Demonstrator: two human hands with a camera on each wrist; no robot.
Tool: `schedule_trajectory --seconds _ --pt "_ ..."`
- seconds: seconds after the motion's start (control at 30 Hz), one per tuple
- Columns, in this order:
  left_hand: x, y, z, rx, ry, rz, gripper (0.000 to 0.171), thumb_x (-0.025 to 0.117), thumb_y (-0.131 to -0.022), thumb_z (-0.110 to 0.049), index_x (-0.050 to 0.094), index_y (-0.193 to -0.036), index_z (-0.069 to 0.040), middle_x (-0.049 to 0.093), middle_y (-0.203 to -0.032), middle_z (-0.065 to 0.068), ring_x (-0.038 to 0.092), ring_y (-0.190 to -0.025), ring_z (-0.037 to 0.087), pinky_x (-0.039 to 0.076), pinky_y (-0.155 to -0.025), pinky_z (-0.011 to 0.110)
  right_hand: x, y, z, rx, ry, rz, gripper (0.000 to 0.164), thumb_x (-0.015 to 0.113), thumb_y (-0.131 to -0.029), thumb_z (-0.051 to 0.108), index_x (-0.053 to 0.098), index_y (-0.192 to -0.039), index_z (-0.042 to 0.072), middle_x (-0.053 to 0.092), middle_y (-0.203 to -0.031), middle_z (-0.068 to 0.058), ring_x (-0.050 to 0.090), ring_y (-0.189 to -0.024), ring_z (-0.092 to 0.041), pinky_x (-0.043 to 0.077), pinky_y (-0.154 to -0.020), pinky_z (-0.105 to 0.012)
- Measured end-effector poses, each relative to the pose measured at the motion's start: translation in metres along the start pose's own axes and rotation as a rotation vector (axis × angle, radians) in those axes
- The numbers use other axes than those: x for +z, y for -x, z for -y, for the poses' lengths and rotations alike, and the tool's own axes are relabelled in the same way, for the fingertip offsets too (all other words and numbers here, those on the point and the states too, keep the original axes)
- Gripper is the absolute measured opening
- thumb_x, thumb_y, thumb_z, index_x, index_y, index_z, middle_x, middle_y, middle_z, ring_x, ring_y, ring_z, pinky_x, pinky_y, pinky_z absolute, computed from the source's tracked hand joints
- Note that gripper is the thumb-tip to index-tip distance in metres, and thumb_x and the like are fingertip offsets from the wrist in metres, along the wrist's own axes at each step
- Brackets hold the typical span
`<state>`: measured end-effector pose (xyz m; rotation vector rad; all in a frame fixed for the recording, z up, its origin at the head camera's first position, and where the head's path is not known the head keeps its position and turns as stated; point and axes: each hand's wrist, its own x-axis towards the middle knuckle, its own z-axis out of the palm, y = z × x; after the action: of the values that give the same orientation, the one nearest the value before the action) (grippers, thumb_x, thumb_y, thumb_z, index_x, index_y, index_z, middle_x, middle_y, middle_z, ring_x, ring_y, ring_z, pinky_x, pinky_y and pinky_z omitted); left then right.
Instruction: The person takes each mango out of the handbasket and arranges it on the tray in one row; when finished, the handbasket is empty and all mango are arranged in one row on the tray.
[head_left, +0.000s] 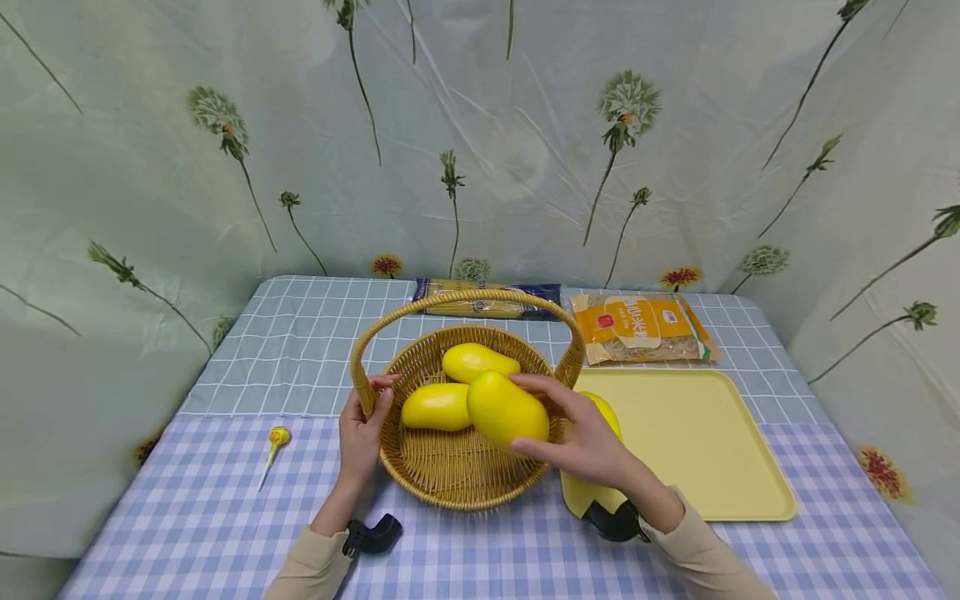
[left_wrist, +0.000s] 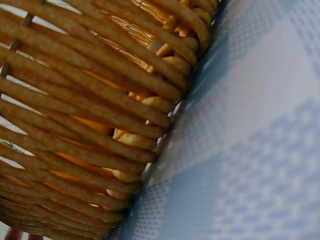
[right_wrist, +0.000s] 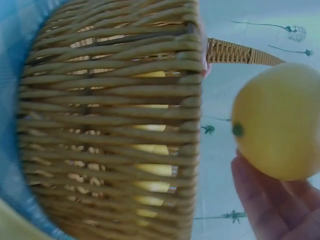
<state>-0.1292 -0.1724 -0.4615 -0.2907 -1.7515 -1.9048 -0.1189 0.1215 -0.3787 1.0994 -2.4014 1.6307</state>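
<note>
A yellow mango (head_left: 507,413) is held between the thumb and fingers of my right hand (head_left: 588,437), over the right part of a wicker basket (head_left: 450,483). In the right wrist view that mango (right_wrist: 280,122) shows beyond the basket's rim, fingers against it. Two more mangoes lie inside the basket, one at the back (head_left: 477,362) and one at the left (head_left: 437,407). My left hand (head_left: 363,429) grips the basket's left rim by the foot of its arched handle (head_left: 465,297). Partly hidden behind my right hand, another mango (head_left: 604,414) lies on a yellow tray (head_left: 705,450).
A lollipop (head_left: 277,439) lies on the checked cloth at the left. Behind the basket is a long pack of noodles (head_left: 480,308), and an orange food bag (head_left: 645,327) lies behind the tray. A flowered curtain (head_left: 525,150) surrounds the table.
</note>
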Motion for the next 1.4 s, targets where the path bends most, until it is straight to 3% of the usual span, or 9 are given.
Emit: schedule_trajectory --seconds 0.4,0.83,1.13,1.4 --pt "0.001 0.0 0.001 0.004 0.025 -0.002 0.017 0.05 -0.094 0.007 0.053 -0.108 0.016 0.062 -0.107 0.023 0.052 -0.111 0.025 0.038 -0.094 0.025 -0.017 0.038 -0.014 0.015 0.044 -0.26 0.07 0.076 -0.068 -0.013 0.051 -0.131 0.002 0.061 -0.115 -0.007 0.059 -0.092 -0.017 0.05 -0.071 -0.028" --pt "0.001 0.0 0.001 0.0 0.03 -0.008 0.017 0.05 -0.094 0.007 0.054 -0.109 0.015 0.062 -0.107 0.023 0.051 -0.111 0.025 0.038 -0.095 0.026 -0.037 0.068 -0.021 0.086 -0.01 -0.446 0.061 0.065 -0.075 -0.02 0.048 -0.132 -0.004 0.059 -0.117 -0.004 0.058 -0.097 -0.012 0.047 -0.08 -0.018" --pt "0.0 0.0 0.002 -0.005 0.026 -0.001 0.018 0.05 -0.094 0.007 0.054 -0.11 0.014 0.062 -0.106 0.024 0.052 -0.111 0.023 0.036 -0.097 0.026 -0.056 0.08 -0.034 0.314 0.032 -0.555 0.056 0.066 -0.084 -0.007 0.043 -0.135 0.0 0.057 -0.11 -0.002 0.059 -0.092 -0.009 0.048 -0.079 -0.016" --pt "0.0 0.0 0.003 0.0 0.027 0.004 0.017 0.05 -0.094 0.007 0.055 -0.11 0.013 0.062 -0.107 0.023 0.052 -0.111 0.024 0.036 -0.097 0.026 -0.072 0.09 -0.052 0.496 0.091 -0.56 0.054 0.066 -0.09 0.011 0.041 -0.138 0.005 0.05 -0.113 -0.007 0.058 -0.079 -0.008 0.05 -0.068 -0.016"
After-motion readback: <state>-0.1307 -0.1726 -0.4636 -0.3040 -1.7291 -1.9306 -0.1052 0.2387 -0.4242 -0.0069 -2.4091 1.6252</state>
